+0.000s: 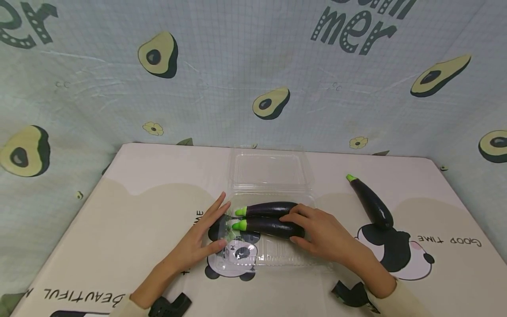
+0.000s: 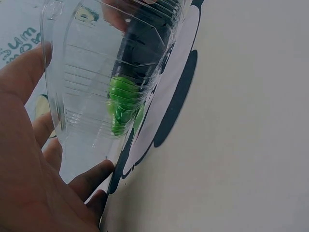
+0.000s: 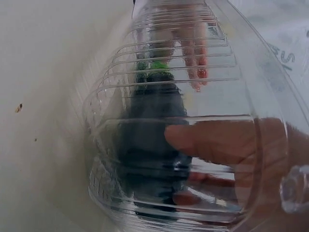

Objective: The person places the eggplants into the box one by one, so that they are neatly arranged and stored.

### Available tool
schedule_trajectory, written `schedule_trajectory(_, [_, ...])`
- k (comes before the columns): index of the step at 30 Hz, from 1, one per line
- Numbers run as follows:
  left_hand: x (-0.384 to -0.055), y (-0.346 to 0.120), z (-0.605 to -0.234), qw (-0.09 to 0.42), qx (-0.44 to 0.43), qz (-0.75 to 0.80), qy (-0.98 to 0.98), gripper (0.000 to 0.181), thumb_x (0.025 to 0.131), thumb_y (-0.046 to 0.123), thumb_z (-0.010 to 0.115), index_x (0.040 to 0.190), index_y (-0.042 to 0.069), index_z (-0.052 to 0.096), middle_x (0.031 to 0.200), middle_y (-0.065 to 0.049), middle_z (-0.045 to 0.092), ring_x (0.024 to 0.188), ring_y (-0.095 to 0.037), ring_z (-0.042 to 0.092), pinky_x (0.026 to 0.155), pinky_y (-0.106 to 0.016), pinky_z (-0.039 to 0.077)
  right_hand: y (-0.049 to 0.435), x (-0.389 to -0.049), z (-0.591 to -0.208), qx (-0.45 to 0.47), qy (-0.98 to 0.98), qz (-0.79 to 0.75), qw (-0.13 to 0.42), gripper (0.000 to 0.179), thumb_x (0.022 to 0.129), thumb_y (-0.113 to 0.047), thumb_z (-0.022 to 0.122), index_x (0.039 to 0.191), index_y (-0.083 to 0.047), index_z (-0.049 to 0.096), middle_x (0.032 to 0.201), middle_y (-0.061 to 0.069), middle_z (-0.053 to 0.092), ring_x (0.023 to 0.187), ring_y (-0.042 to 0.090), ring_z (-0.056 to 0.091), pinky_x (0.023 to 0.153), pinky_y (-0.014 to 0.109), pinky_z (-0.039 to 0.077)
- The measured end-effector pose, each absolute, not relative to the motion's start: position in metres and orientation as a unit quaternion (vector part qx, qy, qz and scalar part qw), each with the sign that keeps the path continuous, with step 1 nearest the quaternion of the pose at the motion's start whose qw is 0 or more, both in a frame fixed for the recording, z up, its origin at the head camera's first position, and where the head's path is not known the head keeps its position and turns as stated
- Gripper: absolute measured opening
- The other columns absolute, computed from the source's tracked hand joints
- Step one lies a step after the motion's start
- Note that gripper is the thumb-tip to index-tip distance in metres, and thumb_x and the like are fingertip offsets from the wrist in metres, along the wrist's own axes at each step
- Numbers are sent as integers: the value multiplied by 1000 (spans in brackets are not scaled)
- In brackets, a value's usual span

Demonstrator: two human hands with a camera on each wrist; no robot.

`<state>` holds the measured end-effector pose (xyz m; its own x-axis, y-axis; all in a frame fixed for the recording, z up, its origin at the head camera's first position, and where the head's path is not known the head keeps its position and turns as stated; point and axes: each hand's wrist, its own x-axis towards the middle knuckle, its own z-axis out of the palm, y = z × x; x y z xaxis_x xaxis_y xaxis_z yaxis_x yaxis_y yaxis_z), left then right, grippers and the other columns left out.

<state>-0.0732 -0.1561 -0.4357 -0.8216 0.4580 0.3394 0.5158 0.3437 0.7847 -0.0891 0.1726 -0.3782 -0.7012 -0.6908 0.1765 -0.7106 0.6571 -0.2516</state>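
I count 2 eggplants in and 1 out, so I judge the loading partly done. My left hand (image 1: 202, 242) stands at the left side of the clear plastic box (image 1: 285, 259), fingers spread and fairly straight; I cannot tell whether my thumb touches the wall. My right hand (image 1: 322, 229) holds the blunt end of the near eggplant (image 1: 265, 226), thumb on the side closest to me and fingers over the top; some of those fingers are hidden. That eggplant lies inside the box, beside the far eggplant (image 1: 269, 208), both with their green stems toward my left. It looks settled to me, though my grip on it is not yet released. What is left, as things lie: the loose eggplant (image 1: 370, 200) is on the table (image 1: 130, 246) to the right, its blunt end at the panda print (image 1: 396, 255), and the lid (image 1: 269, 169) lies open behind the box.
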Motion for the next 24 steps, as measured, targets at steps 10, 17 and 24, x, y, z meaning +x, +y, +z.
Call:
schedule_trajectory(10, [-74, -158, -437, 21, -306, -497, -812, 72, 89, 33, 64, 151, 18, 31, 160, -4, 11, 144, -28, 12, 104, -69, 18, 172, -87, -376, 390, -908, 150, 31, 44, 80, -27, 78, 122, -18, 64, 113, -2, 57, 94, 13, 59, 77, 33, 52])
schedule_trajectory(17, [-74, -158, -436, 22, -311, -500, -808, 72, 89, 33, 64, 151, 16, 31, 160, -6, 11, 144, -28, 12, 104, -69, 18, 172, -86, -375, 387, -909, 154, 30, 44, 81, -29, 78, 122, -18, 65, 114, -2, 57, 95, 13, 58, 78, 33, 52])
schedule_trajectory(24, [-75, -158, -437, 24, -308, -495, -812, 72, 89, 36, 63, 151, 16, 31, 160, -4, 11, 144, -29, 13, 103, -70, 18, 174, -87, -374, 392, -904, 156, 65, 47, 83, -28, 76, 126, -17, 61, 116, -1, 57, 101, 17, 59, 82, 35, 52])
